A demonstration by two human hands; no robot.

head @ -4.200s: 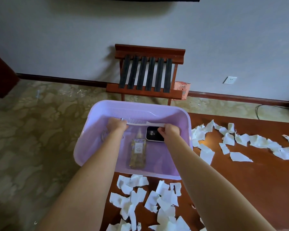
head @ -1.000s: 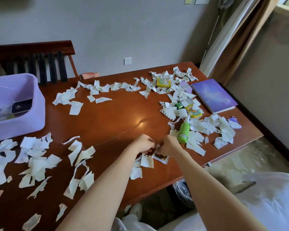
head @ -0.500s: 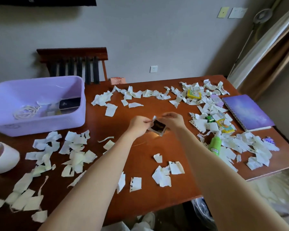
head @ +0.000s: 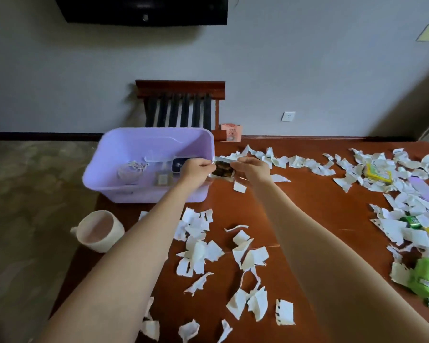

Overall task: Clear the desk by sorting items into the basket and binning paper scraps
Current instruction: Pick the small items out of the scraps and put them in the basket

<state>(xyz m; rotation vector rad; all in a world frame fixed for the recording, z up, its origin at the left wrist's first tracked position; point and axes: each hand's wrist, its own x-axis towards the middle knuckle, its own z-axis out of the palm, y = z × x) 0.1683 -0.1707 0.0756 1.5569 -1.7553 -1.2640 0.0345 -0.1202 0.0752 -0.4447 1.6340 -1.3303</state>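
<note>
Pinching packet (head: 222, 170): left hand (head: 194, 170), right hand (head: 252, 170); print blurred.

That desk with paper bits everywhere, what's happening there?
A person is tidying it. The left hand and right hand pinch a small dark packet by the purple basket, which already holds a cord and a bottle. Paper scraps litter the desk; a pale bin sits beside it.

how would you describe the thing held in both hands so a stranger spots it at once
Start at the purple basket on the far left corner of the desk. Just by its right rim, the left hand and right hand pinch a small square packet between them. Unlike the plain white paper scraps, it has a dark centre inside a pale border.
</note>
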